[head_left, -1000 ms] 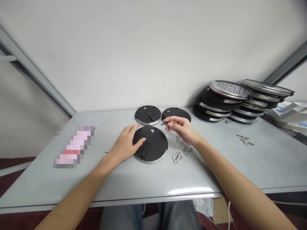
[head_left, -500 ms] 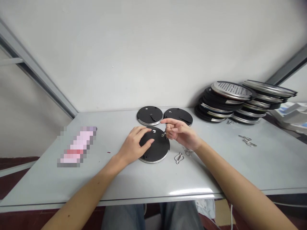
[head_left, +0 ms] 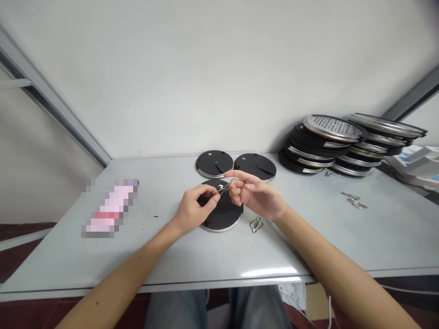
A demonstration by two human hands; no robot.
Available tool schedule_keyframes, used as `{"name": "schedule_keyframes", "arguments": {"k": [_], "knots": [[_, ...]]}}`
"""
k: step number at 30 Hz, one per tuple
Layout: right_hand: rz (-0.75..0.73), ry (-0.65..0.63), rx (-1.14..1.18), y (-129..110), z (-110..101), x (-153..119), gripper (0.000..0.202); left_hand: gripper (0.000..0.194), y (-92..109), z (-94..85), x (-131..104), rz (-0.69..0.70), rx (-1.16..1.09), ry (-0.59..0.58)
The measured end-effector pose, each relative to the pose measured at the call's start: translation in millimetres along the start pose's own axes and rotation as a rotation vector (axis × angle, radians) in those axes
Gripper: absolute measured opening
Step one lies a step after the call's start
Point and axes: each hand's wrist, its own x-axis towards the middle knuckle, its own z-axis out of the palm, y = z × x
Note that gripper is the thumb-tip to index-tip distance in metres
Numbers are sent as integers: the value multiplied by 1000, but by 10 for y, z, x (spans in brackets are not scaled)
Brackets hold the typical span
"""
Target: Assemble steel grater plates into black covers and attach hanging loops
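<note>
Above a round black disc (head_left: 222, 212) with a metal rim, both hands meet at a small bent metal wire clip (head_left: 224, 187). My left hand (head_left: 197, 205) pinches the clip's left end between thumb and fingers. Curled fingers of my right hand (head_left: 252, 192) hold its other end, with the index finger stretched out to the left. The disc lies flat on the table, partly hidden by the hands. Another wire clip (head_left: 256, 225) lies to the right of the disc.
Two more black discs, a left one (head_left: 214, 163) and a right one (head_left: 255, 165), lie behind. Stacks of rimmed discs (head_left: 313, 148) stand at the back right, near loose clips (head_left: 355, 201). A blurred pink item (head_left: 111, 208) lies on the grey table (head_left: 164, 265) at left.
My left hand has lifted from the disc and now pinches the clip's left end. My right hand has moved slightly left with the clip.
</note>
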Motion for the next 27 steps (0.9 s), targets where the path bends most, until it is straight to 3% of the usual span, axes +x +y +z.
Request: {"name": "schedule_keyframes", "arguments": {"k": [5, 10, 13, 15, 20, 27], "knots": [[-106, 30, -162, 25, -8, -8, 40, 15, 39, -62, 44, -148, -242, -52], [-299, 334, -337, 127, 43, 10, 48, 19, 22, -79, 51, -149, -174, -34], [-355, 464, -531, 189, 45, 28, 43, 18, -18, -56, 43, -144, -53, 22], [-412, 439, -678, 207, 35, 30, 40, 16, -35, -43, 37, -115, 16, 44], [-571, 119, -1166, 231, 10, 21, 24, 12, -18, -47, 14, -43, 87, 29], [-589, 81, -1253, 301, -16, 37, 17, 15, 14, -47, -2, -32, 78, -16]]}}
